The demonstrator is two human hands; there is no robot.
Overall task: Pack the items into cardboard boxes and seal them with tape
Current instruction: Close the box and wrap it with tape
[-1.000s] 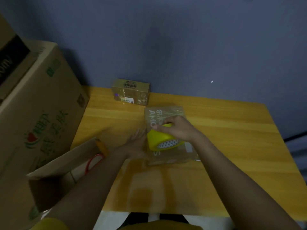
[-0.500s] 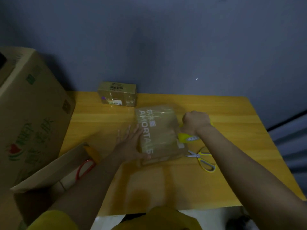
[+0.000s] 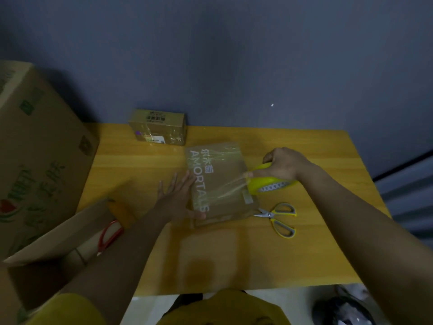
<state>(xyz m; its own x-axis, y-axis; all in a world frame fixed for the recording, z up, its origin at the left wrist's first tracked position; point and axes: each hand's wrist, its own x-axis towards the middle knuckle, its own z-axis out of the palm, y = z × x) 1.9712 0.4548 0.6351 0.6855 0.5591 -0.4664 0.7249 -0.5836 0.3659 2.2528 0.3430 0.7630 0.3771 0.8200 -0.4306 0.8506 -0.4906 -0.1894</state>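
- a flat cardboard box [image 3: 220, 181] printed "amortals" lies in the middle of the wooden surface [image 3: 234, 254], its flaps closed and clear tape shining over its top; what it holds cannot be seen.
- the left hand [image 3: 180, 195] lies flat with straight, spread fingers — pressing on the box's left edge and the surface beside it.
- the right hand [image 3: 283, 165] grips a yellow tape roll [image 3: 269, 181] just off the box's right edge, fingers curled over the roll; a strip of clear tape [image 3: 232, 186] stretches from the roll onto the box top.
- a smaller cardboard box [image 3: 158, 127], closed and wrapped in tape with labels on it, stands at the far edge of the surface against the blue wall [image 3: 234, 55], apart from the flat box.
- yellow-handled scissors [image 3: 280, 218] lie on the surface just beside the flat box's near right corner, blades closed and pointing left toward it.
- a large printed carton [image 3: 35, 160] stands at the left of the surface.
- in front of it an open carton [image 3: 58, 238] shows a raised flap — a red-handled tool [image 3: 109, 234] rests at its opening, the rest of its contents too dark to tell.
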